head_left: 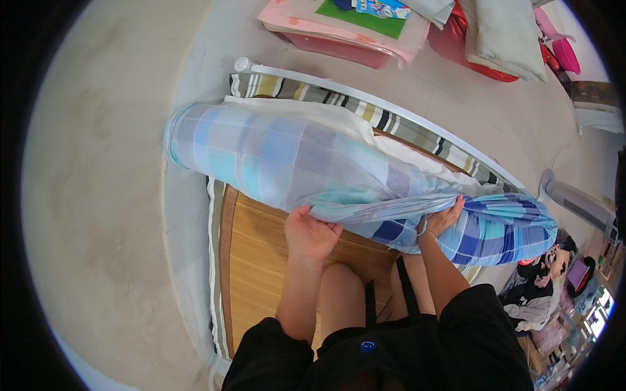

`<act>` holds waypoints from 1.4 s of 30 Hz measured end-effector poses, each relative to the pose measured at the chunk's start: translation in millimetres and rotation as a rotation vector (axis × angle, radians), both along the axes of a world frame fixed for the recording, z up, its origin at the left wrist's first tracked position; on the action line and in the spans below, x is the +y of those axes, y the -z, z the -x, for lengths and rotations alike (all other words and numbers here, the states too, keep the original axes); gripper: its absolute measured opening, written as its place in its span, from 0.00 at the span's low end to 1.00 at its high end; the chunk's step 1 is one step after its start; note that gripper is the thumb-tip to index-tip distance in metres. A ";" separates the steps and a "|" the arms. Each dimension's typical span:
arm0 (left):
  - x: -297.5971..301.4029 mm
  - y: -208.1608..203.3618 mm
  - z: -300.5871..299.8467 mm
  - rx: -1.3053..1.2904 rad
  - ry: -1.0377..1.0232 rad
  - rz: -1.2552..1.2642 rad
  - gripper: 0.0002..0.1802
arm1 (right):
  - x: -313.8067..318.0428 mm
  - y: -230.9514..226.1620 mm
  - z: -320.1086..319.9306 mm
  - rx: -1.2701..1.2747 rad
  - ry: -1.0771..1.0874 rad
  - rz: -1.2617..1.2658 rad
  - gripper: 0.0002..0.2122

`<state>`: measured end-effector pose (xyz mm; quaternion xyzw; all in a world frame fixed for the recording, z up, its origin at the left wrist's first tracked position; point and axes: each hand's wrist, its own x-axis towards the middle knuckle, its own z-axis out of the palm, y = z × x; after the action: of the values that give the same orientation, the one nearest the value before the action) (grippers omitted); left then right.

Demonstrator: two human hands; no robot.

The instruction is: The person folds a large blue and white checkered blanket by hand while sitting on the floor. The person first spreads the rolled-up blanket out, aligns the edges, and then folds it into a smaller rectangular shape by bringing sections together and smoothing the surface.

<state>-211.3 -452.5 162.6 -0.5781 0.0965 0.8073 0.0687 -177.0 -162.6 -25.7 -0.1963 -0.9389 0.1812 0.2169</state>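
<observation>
A long, soft roll wrapped in a blue, turquoise and grey checked fabric cover (261, 153) lay crosswise on the bed in front of the person, its paler end toward the left and its darker blue end toward the right. The left hand (312, 233), palm turned up, had its fingers curled around the near edge of the cover, close to the middle of the roll. The right hand (443, 220) was farther along, its fingers grasping a gathered, twisted fold that ran toward the right end. The fabric between the hands was bunched into long creases.

Beneath the roll were a brown slatted mat with a darker border (257, 244) and a striped green, white and black sheet (368, 111); white cloth (345, 120) showed along its far side. Past the white bed rail (417, 120) stood a pink bin (339, 54), and a pale grey pillow (505, 39) lay to its right.
</observation>
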 end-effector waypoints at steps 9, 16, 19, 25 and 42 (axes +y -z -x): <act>-4.3 85.4 5.6 0.069 0.353 0.458 0.17 | -8.7 -29.9 -1.8 -0.012 -0.162 -0.002 0.10; 0.7 93.9 -29.6 0.132 0.485 0.429 0.22 | -136.6 -92.5 58.5 -0.215 -0.900 0.237 0.15; -5.9 80.3 -26.7 0.067 -0.239 -0.166 0.27 | -170.2 -72.2 80.2 -0.083 -0.860 0.257 0.17; -35.7 99.3 -28.0 -0.038 -0.644 -0.210 0.28 | -158.3 -78.2 71.2 -0.167 -1.039 0.299 0.21; -63.8 75.8 -41.3 0.191 0.518 1.269 0.10 | -163.2 -110.7 79.6 -0.624 -1.199 0.132 0.22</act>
<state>-170.0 -516.3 86.8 -0.3912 0.6907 0.5997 -0.1008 -256.6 -325.8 85.0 0.3025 -0.8909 0.2622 -0.2146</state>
